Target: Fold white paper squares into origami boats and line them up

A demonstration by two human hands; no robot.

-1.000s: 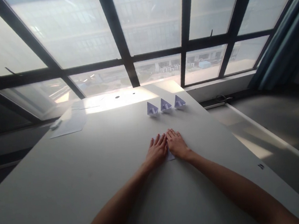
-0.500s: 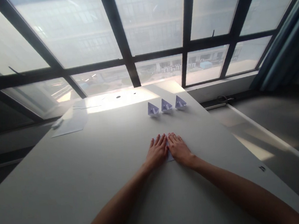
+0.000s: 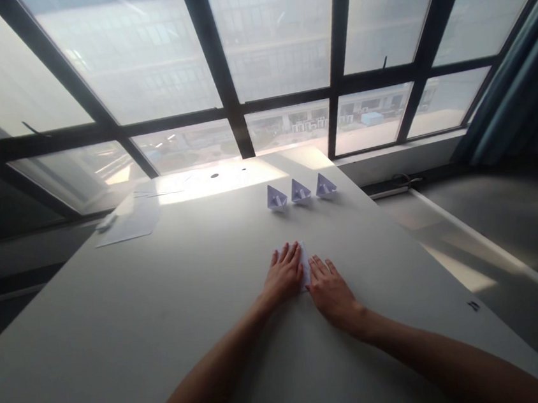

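Note:
My left hand (image 3: pixel 283 276) lies flat, fingers spread, pressing on a small folded white paper (image 3: pixel 304 263) on the grey table (image 3: pixel 119 326). My right hand (image 3: pixel 330 288) rests flat beside it, just right of the paper's near edge, fingers apart. Most of the paper is hidden under my left hand; a strip shows between the hands. Farther back stand three folded paper boats in a row: left boat (image 3: pixel 275 197), middle boat (image 3: pixel 300 191), right boat (image 3: pixel 325 185).
Flat sheets of white paper (image 3: pixel 130 224) lie at the table's far left corner, with a small white object (image 3: pixel 106 222) on their left edge. A window with dark frames (image 3: pixel 216 66) stands behind the table. The table's right edge drops to the floor (image 3: pixel 493 229).
My right hand has slid back toward me and off the paper, uncovering its right strip. My left hand has stayed pressing on it.

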